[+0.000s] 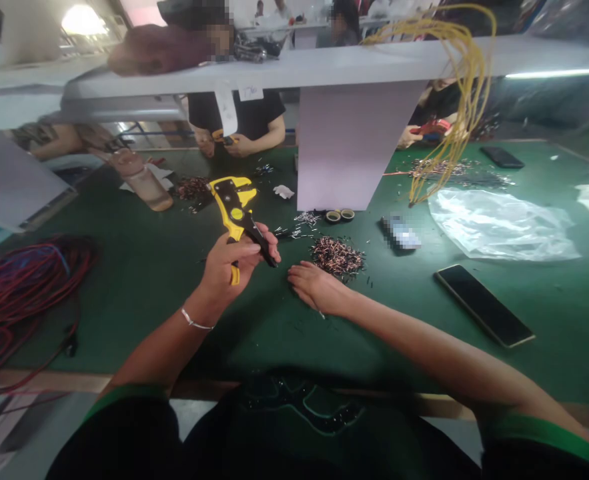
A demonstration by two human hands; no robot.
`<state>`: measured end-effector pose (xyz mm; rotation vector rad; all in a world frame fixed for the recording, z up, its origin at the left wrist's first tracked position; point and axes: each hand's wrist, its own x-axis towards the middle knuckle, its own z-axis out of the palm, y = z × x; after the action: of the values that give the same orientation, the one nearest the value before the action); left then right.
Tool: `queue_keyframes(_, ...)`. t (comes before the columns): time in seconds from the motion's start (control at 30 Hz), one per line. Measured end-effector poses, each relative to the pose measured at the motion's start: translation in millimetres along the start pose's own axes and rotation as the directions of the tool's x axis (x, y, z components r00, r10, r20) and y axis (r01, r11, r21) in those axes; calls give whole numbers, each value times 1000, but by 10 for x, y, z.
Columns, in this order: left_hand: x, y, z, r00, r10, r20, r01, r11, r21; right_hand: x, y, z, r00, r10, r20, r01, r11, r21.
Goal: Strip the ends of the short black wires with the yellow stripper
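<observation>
Evidently, the left hand (231, 263) has its fingers curled round the handles (264, 245) of the yellow-and-black wire stripper (235, 212), held up above the desk (149, 280); it looks stiff and fairly light, with those spread handles the sensible place to grip. Low over the desk, the right hand (319, 287) lies just beside the pile of wire bits (339, 259), fingers loosely together, and whether it pinches anything I cannot tell. Such bits look light and easily scattered, best pinched singly.

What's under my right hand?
Green tabletop shows around your right hand, with a pile of small copper-colored and black pieces just beyond. Whatever lies directly beneath is covered.
</observation>
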<state>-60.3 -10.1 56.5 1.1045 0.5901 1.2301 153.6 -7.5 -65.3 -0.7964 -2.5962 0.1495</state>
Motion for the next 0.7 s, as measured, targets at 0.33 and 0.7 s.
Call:
queue_keyframes(0.33,24,-10,-13,1000,-28,-1,28,999,-24,-371,294,-299,992,73,105,-52,979,-198)
queue_keyframes(0.7,29,-50,2,998,-70,-9,70,998,0,-695,-100,-259,999,39,4,-39,999,-21)
